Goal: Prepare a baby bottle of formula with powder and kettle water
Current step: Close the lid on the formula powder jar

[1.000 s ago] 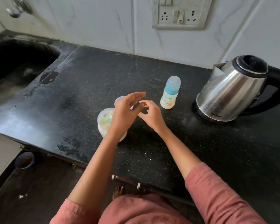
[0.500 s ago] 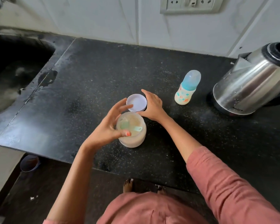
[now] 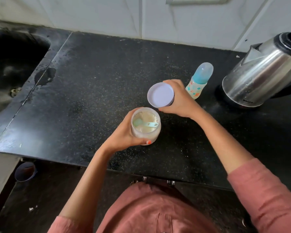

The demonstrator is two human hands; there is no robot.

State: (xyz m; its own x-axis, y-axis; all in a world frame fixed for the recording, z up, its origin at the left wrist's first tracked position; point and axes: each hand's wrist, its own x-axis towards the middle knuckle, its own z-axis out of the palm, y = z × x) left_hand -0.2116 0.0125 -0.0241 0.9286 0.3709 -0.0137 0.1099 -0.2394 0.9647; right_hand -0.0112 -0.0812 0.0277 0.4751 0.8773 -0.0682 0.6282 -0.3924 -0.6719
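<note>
Now at the powder stage, to judge by the opened powder jar [image 3: 145, 127]. Grips that jar with the left hand [image 3: 123, 134], thumb across the near wall, the rest wrapped round the far side; either resting on the counter [image 3: 99, 73] or just above it, cannot tell which. Holds the lid [image 3: 160, 95] in the right hand [image 3: 181, 100], fingers [image 3: 171, 82] curled over the far rim, thumb at the near rim, hollow side up, just beyond the jar and clear of it. Reveals pale powder inside, with a light green scoop [image 3: 145, 123] lying on top, bowl to the left, handle to the right.

Leaves the baby bottle [image 3: 199, 81] upright on the counter, just behind the right hand, domed cap on over a blue top, between that hand and the steel kettle [image 3: 262, 73] at the right edge.

Looks early in the task: jar opened, bottle not yet uncapped, no powder measured, no water poured. Calls next, most likely, for setting the lid down on a bare patch of counter to free the right hand, then for uncapping the bottle and pinching the scoop by its handle. Demands a firm left-hand hold on the jar while lifting the scoop, plus a level scoop and a careful aim at the narrow bottle neck, to keep powder off the counter.
</note>
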